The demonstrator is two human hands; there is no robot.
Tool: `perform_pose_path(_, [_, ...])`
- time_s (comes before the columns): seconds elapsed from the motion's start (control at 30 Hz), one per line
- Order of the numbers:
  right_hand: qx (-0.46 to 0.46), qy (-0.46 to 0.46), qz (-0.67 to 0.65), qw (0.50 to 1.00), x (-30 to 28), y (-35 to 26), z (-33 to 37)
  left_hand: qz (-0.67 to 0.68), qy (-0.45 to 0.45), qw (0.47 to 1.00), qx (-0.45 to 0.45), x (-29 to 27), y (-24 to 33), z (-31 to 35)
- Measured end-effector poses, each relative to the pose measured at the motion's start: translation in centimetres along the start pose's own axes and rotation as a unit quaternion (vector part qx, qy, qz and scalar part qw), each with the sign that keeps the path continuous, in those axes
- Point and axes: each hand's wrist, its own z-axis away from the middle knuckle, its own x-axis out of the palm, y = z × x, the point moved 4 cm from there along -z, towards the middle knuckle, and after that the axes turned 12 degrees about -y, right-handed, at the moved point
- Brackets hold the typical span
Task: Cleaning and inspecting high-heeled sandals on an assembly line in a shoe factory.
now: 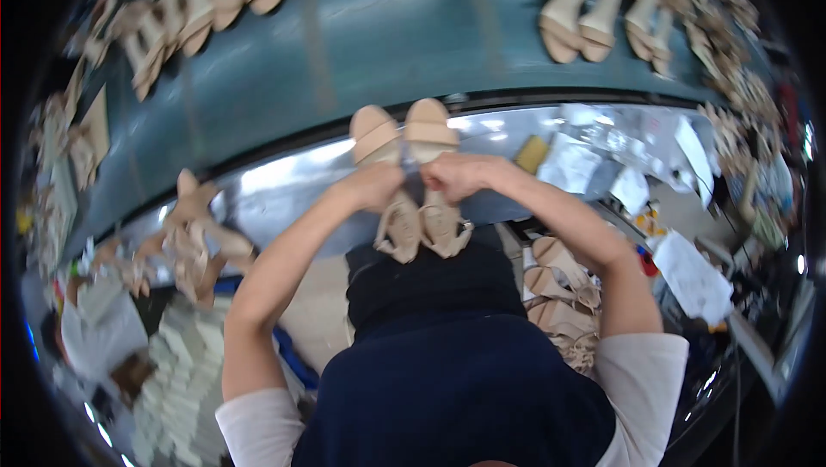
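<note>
Our left hand (379, 186) and right hand (449, 176) grip the sandals (376, 127) mid-length, one each — toes above the tabletop (288, 176), heels past its near edge; let's hold toes level, straps unpinched!

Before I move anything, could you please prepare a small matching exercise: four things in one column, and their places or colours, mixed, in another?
Things:
1. Central pair of sandals
2. Conveyor belt
3. Small block
4. Short sleeves

Places or colours:
A. yellow
B. white
C. at both hands
D. teal green

Right pairs: 1-C, 2-D, 3-A, 4-B
</note>
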Motion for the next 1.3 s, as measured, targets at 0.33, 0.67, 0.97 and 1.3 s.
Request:
perform_pose_path(0.33, [0.351,0.641,-0.116,0.673,9.6,9.1,18.4,0.109,0.476,0.776,0.399,-9.5,22.9,21.2])
perform_pose_path(0.67, [0.301,0.651,0.108,0.688,6.5,11.9,19.3,-0.078,0.372,0.734,0.563,-13.0,30.0,20.7])
perform_pose_path(0.97, [0.272,0.788,-0.119,0.539,15.1,8.9,27.8,-0.033,0.333,0.689,0.643,-12.4,31.9,20.0])
perform_pose_path(1.3, [-0.53,0.595,-0.583,0.16,20.8,17.8,25.1,0.103,0.464,0.87,0.128,-12.8,14.1,10.9])
